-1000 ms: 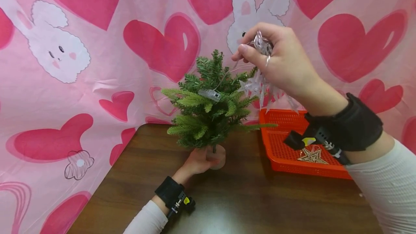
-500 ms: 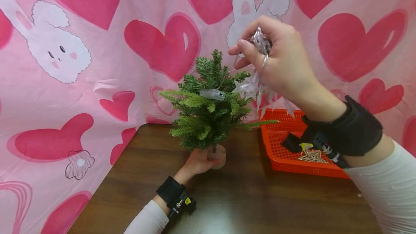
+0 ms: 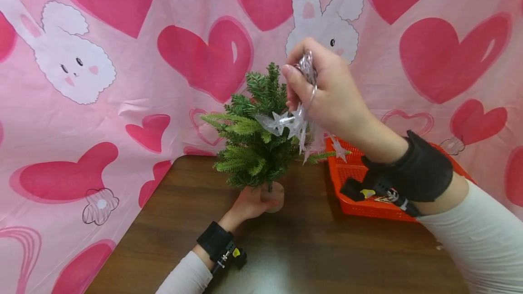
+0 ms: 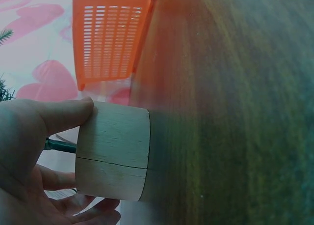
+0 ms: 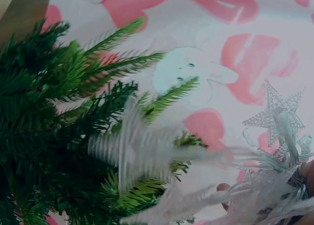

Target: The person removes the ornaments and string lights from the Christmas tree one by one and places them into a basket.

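Observation:
A small artificial Christmas tree (image 3: 253, 135) stands upright on a round wooden base (image 4: 113, 151). My left hand (image 3: 247, 203) grips that base, thumb on one side and fingers on the other. My right hand (image 3: 327, 85) is raised at the tree's right side, its thumb and fingers pinching a bundle of clear star string lights (image 3: 306, 69). Several translucent stars (image 3: 298, 124) dangle below the hand and overlap the branches in the head view. In the right wrist view, hanging stars (image 5: 274, 112) and blurred strands show beside the green branches (image 5: 108, 72).
An orange perforated basket (image 3: 347, 205) sits on the brown wooden table (image 3: 310, 248) to the right, partly behind my right forearm. A gold item inside it is mostly covered by the wrist camera. A pink cloth (image 3: 135, 80) with hearts and rabbits hangs behind.
My right hand has moved left and down toward the tree with the string lights, after rising slightly. The dangling stars now overlap the branches. My left hand stays on the base.

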`<state>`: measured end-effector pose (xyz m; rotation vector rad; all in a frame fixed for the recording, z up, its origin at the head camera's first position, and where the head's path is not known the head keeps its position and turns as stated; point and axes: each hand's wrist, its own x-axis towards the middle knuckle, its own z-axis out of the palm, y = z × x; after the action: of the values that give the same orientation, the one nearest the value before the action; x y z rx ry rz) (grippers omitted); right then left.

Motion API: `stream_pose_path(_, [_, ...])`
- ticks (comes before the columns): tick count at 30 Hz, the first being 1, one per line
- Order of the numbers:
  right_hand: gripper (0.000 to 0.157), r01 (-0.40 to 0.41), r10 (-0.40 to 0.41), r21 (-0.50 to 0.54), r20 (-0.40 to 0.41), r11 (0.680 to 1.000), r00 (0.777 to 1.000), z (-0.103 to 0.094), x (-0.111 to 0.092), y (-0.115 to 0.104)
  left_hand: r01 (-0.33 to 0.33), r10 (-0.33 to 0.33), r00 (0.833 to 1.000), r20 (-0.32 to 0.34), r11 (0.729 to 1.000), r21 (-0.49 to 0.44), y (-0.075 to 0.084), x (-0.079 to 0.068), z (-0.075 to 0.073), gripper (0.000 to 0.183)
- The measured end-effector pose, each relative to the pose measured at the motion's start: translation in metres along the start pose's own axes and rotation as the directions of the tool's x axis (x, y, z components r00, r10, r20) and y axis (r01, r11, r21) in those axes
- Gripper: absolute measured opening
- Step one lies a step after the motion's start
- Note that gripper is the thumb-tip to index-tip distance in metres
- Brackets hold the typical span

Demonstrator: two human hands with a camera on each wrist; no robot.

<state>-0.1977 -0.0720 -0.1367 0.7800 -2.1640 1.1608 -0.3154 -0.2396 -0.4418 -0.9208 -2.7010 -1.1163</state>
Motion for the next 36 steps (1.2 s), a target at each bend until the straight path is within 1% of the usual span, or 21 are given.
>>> stream_pose_path(3, [0.01, -0.029, 0.03, -0.052, 0.021, 0.998, 0.999, 0.004, -0.001, 0.002, 0.001, -0.001, 1.0, 0.001, 1.0, -0.004, 0.0, 0.0, 0.0, 0.076])
stream_pose_path(6, [0.01, -0.036, 0.042, -0.126, 0.045, 0.991, 0.998, 0.007, -0.001, 0.006, -0.007, 0.007, 1.0, -0.006, 1.0, -0.003, 0.0, -0.001, 0.0, 0.075])
stream_pose_path(10, [0.012, -0.025, 0.044, -0.254, 0.072, 0.967, 0.996, 0.01, -0.003, 0.009, -0.027, 0.027, 1.0, -0.015, 0.999, -0.016, -0.002, -0.001, 0.001, 0.073])
stream_pose_path(13, [0.017, -0.028, 0.06, -0.285, 0.104, 0.958, 0.993, 0.011, -0.004, 0.009, -0.025, 0.025, 1.0, -0.003, 0.999, -0.025, -0.002, -0.001, 0.001, 0.072])
stream_pose_path(16, [0.027, -0.022, 0.07, -0.305, 0.148, 0.952, 0.986, 0.012, -0.005, 0.007, -0.017, 0.017, 1.0, 0.015, 1.0, -0.018, -0.002, -0.002, 0.0, 0.071])
stream_pose_path(19, [0.038, 0.007, 0.074, -0.358, 0.213, 0.934, 0.974, 0.013, -0.005, 0.007, -0.015, 0.015, 1.0, 0.016, 0.999, -0.029, -0.002, -0.002, 0.0, 0.074])
stream_pose_path(22, [0.047, 0.04, 0.088, -0.413, 0.287, 0.91, 0.954, 0.014, -0.005, 0.007, -0.038, 0.038, 0.999, -0.001, 0.998, -0.056, -0.001, -0.002, 0.0, 0.079])
stream_pose_path(25, [0.05, 0.061, 0.102, -0.436, 0.342, 0.898, 0.934, 0.017, -0.004, 0.007, -0.054, 0.054, 0.998, -0.011, 0.996, -0.072, -0.002, -0.003, 0.0, 0.081])
stream_pose_path(27, [0.052, 0.067, 0.114, -0.452, 0.363, 0.89, 0.925, 0.018, -0.005, 0.007, -0.058, 0.057, 0.998, -0.013, 0.996, -0.069, -0.002, -0.003, 0.0, 0.082])
stream_pose_path(31, [0.056, 0.11, 0.122, -0.508, 0.402, 0.854, 0.908, 0.02, -0.005, 0.006, -0.068, 0.067, 0.998, -0.013, 0.996, -0.055, -0.003, -0.004, 0.0, 0.082])
stream_pose_path(34, [0.058, 0.157, 0.124, -0.57, 0.423, 0.807, 0.898, 0.022, -0.006, 0.006, -0.07, 0.07, 0.997, -0.013, 0.995, -0.064, -0.003, -0.004, 0.0, 0.082])
stream_pose_path(36, [0.059, 0.174, 0.135, -0.611, 0.426, 0.772, 0.895, 0.024, -0.007, 0.006, -0.062, 0.061, 0.998, -0.01, 0.995, -0.075, -0.003, -0.005, -0.001, 0.082])
